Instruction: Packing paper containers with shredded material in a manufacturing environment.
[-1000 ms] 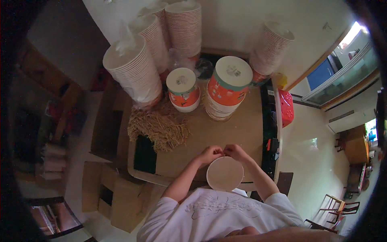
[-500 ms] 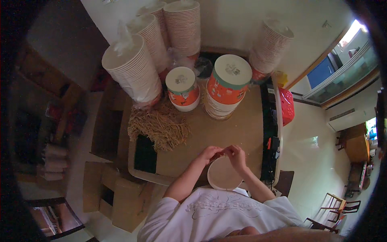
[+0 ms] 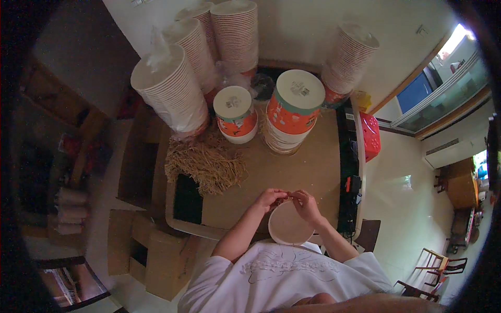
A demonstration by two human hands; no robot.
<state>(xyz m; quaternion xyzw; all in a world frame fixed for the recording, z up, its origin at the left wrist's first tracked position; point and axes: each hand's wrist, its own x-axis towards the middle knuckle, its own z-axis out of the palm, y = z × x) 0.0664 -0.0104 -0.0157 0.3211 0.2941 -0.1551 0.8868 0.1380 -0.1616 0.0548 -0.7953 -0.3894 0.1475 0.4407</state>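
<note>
A white paper bucket point(image 3: 290, 225) rests between my forearms, close against my shirt, its round opening toward me. At its far rim my left hand point(image 3: 271, 199) and my right hand point(image 3: 306, 205) come together, fingertips pinched and nearly touching. Whatever lies between the fingers is too small to make out. Beyond my left hand lies a loose heap of tan paper-like cords point(image 3: 206, 166). Farther back stand an upside-down orange-and-white paper bucket point(image 3: 236, 128) and a taller upside-down stack of buckets point(image 3: 292, 119) with an orange, green-edged top one.
Tall plastic-wrapped stacks of white buckets point(image 3: 175, 94) line the table's back left, with another stack point(image 3: 349, 60) at back right. A black device with cables point(image 3: 353, 185) sits along the right edge. Cardboard boxes point(image 3: 167, 261) stand left below the table; a red stool point(image 3: 370, 136) stands right.
My right hand has turned slightly and its fingers have shifted a little left toward the left hand's fingertips. The bucket stays nearly in place.
</note>
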